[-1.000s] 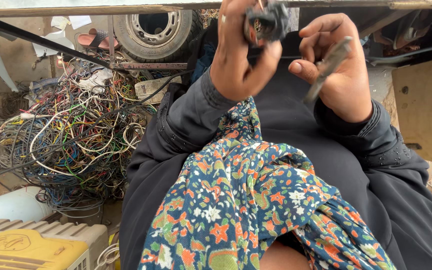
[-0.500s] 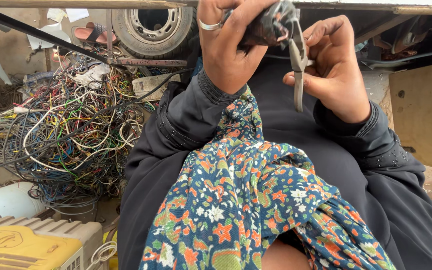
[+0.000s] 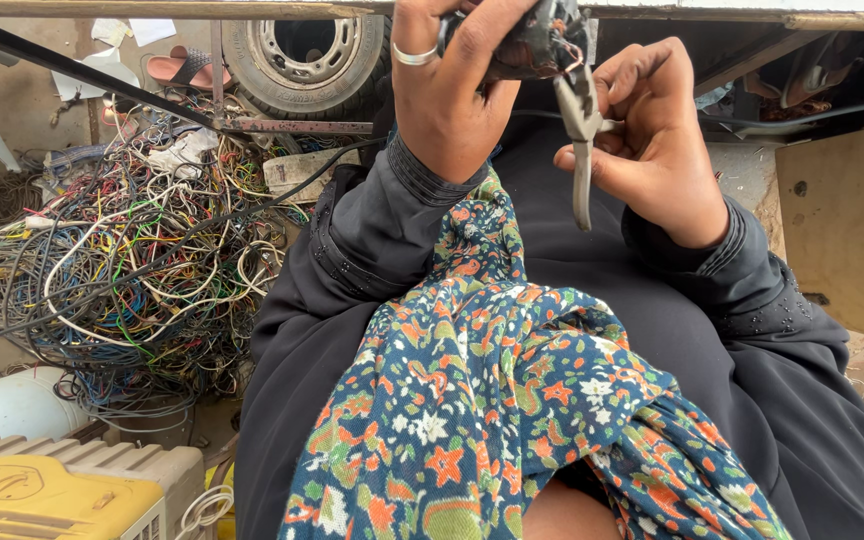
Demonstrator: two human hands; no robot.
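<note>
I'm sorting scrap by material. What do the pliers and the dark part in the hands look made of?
Pliers: bare grey metal, dull and worn, no grips visible. Dark part in the left hand: probably black plastic or tape over wiring; thin wires stick out. The right hand holds the pliers.

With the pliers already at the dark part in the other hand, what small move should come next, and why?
Probably a gentle squeeze of the pliers. Their nose already meets the thin wires on the dark bundled part, which the left hand grips firmly, while the right hand holds the handles, so the tool seems placed to grip or cut. Whether the nose has closed on a wire I cannot tell.
</note>
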